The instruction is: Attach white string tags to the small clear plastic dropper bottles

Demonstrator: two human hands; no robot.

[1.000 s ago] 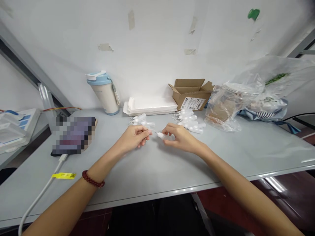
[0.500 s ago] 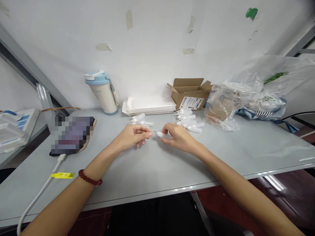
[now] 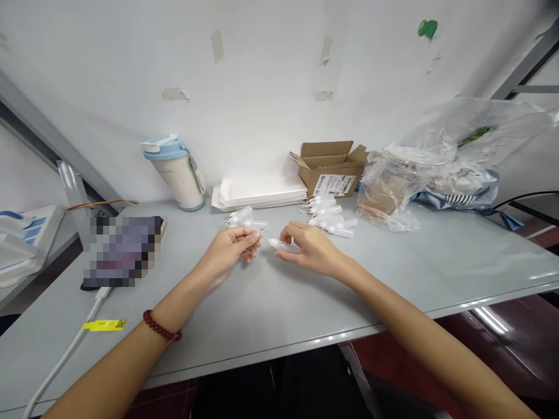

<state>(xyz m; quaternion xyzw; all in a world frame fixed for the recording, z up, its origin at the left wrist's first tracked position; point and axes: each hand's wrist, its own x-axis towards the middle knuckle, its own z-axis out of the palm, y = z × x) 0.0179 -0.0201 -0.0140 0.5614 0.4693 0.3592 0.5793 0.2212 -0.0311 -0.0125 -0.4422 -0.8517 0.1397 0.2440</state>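
Note:
My right hand holds a small translucent needle-tip bottle between thumb and fingers, with its thin tip pointing left. A fine clear strand loops up from the bottle's white neck. My left hand is closed in a pinch at the end of this strand, right by the tip; the fingertips hide the exact end. Behind my left hand lies a small group of similar bottles. Behind my right hand is a larger pile of such bottles, with thin loops at their necks.
White flat cartons are stacked against the wall beside an open cardboard box. A tumbler stands at their left. Farther left lies a phone on a white cable. Clear plastic bags sit at the right.
The left fingertips and the bottle's tip have come closer together, and the bottle has tilted slightly. The view has shifted a little.

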